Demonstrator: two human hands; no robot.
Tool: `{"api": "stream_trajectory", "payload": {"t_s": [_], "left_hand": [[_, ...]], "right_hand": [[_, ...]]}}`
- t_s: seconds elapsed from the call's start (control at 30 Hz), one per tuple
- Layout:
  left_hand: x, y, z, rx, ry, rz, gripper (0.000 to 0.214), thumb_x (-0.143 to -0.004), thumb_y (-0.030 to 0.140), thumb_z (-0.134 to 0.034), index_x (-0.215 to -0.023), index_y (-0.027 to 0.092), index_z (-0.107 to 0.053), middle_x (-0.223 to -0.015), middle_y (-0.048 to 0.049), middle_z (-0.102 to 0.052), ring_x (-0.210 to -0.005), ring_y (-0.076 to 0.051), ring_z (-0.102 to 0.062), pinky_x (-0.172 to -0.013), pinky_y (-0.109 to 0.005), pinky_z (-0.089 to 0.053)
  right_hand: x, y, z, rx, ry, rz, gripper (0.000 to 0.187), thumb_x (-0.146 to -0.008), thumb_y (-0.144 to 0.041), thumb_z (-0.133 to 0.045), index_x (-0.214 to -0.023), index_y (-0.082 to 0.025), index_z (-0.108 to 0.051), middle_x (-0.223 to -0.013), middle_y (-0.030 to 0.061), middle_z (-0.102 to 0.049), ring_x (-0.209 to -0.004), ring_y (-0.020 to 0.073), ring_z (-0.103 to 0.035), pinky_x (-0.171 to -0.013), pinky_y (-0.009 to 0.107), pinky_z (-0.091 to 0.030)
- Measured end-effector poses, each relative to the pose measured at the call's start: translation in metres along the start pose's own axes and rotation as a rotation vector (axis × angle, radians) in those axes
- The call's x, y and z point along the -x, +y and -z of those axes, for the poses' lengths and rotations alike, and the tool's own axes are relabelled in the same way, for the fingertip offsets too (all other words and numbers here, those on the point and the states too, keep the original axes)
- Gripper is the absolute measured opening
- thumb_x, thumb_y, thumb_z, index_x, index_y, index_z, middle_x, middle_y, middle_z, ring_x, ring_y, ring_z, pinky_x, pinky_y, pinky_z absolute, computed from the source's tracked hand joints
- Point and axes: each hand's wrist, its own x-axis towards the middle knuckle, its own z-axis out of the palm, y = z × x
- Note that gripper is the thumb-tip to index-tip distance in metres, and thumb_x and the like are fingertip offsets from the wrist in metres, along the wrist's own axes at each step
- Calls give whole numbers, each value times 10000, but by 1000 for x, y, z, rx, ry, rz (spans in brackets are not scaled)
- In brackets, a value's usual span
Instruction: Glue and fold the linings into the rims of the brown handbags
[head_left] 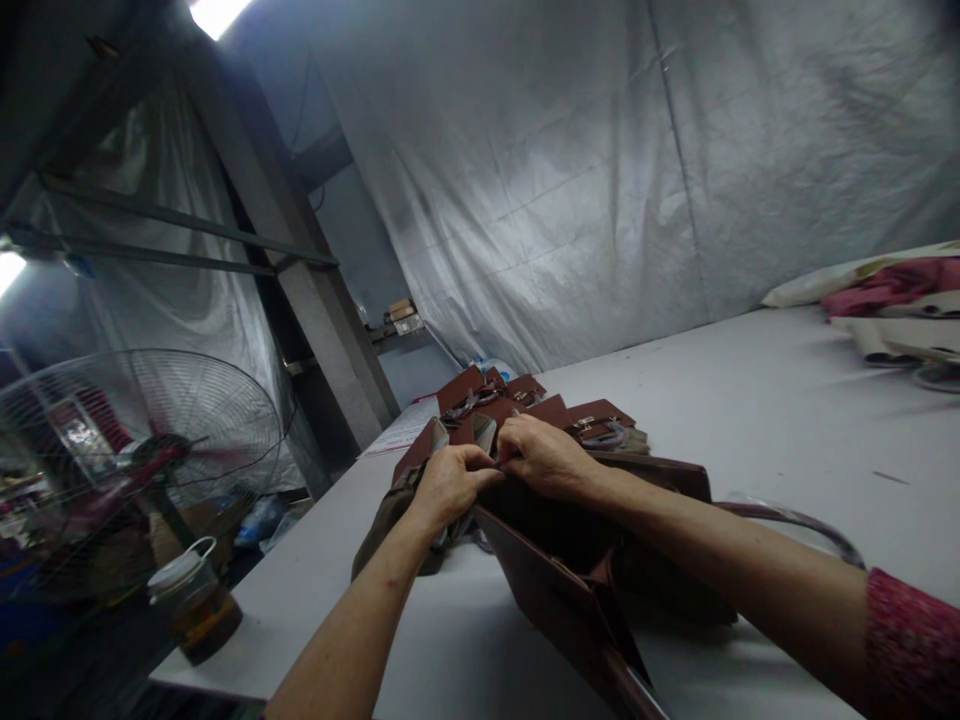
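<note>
A dark brown handbag lies open on the white table, its mouth facing me and its curved handle sticking out to the right. At the bag's far edge my left hand pinches with thumb and forefinger. My right hand reaches across the opening, its fingers curled close beside the left fingertips. Both hands seem to grip the bag's edge, though the exact spot between the fingertips is too small and dark to make out. Behind them sits a cluster of similar brown bags with metal clasps.
On the white table, fabric pieces in pink and cream lie at the far right. A lidded jar of brown liquid stands at the left corner. Beyond that edge is a large fan. Silvery sheeting hangs behind.
</note>
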Motion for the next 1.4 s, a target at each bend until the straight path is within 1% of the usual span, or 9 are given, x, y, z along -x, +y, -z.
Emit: {"api": "stream_trajectory", "payload": {"t_s": [0.17, 0.27, 0.37, 0.67, 0.77, 0.9, 1.13, 1.3, 1.4], "left_hand": [[2, 1, 1, -19, -2, -7, 234, -728, 364, -623, -808, 178, -740, -738, -14, -708, -710, -158, -625, -641, -221, -445], [1, 4, 2, -54, 12, 6, 191, -703, 324, -646, -794, 181, -736, -733, -12, -707, -701, -157, -627, -628, -221, -437], [-1, 10, 2, -86, 11, 0, 196, -661, 313, -690, -808, 189, -732, -748, -11, -711, -712, -163, -633, -619, -222, -431], [-6, 15, 0, -108, 7, -42, 182, -698, 328, -664, -783, 189, -743, -706, -9, -702, -685, -156, -616, -621, -229, -418], [-6, 16, 0, -102, 7, -62, 152, -698, 295, -648, -753, 184, -735, -674, -3, -682, -660, -145, -597, -603, -222, -405], [-7, 20, -1, -123, 35, -16, 115, -673, 254, -650, -714, 176, -724, -631, 1, -656, -632, -139, -578, -580, -218, -391], [-4, 16, -2, -112, 36, -13, 162, -666, 290, -659, -749, 175, -737, -633, 2, -658, -619, -136, -567, -566, -216, -385], [-8, 15, -1, -148, 43, -52, 175, -665, 310, -656, -734, 173, -740, -626, -4, -655, -618, -138, -560, -565, -218, -382], [-11, 17, 0, -148, 32, -49, 160, -659, 292, -647, -702, 168, -737, -596, -2, -635, -603, -135, -543, -552, -214, -375]], "right_hand": [[-1, 14, 28, -269, 102, -234, 248, -679, -40, -511, -838, -183, -635, -843, 7, -673, -805, 148, -610, -722, 231, -439], [6, 20, 39, -256, 2, -304, 264, -664, -36, -499, -833, -175, -647, -832, 15, -691, -788, 155, -626, -703, 230, -449], [11, 18, 40, -226, -136, -271, 223, -679, -91, -556, -859, -173, -658, -832, 18, -702, -765, 161, -630, -666, 229, -450], [3, 13, 27, 11, -227, -218, 191, -697, -203, -638, -856, -238, -738, -786, 2, -717, -764, 173, -643, -613, 228, -405], [2, 8, 23, 104, -225, -204, 234, -703, -194, -593, -857, -269, -752, -800, 16, -723, -774, 195, -645, -615, 248, -401], [1, 3, 21, 164, -195, -235, 234, -708, -222, -568, -853, -246, -750, -817, 63, -721, -780, 240, -642, -603, 281, -398], [0, 2, 23, 105, -279, -89, 240, -753, -276, -597, -946, -283, -739, -903, 10, -731, -826, 186, -655, -650, 232, -414], [-2, -4, 9, 221, -212, -131, 207, -791, -271, -564, -883, -240, -748, -866, 71, -726, -826, 222, -650, -632, 263, -396], [-1, -3, 10, 237, -216, -132, 222, -821, -273, -541, -903, -245, -745, -843, 67, -723, -803, 213, -655, -612, 257, -388]]}}
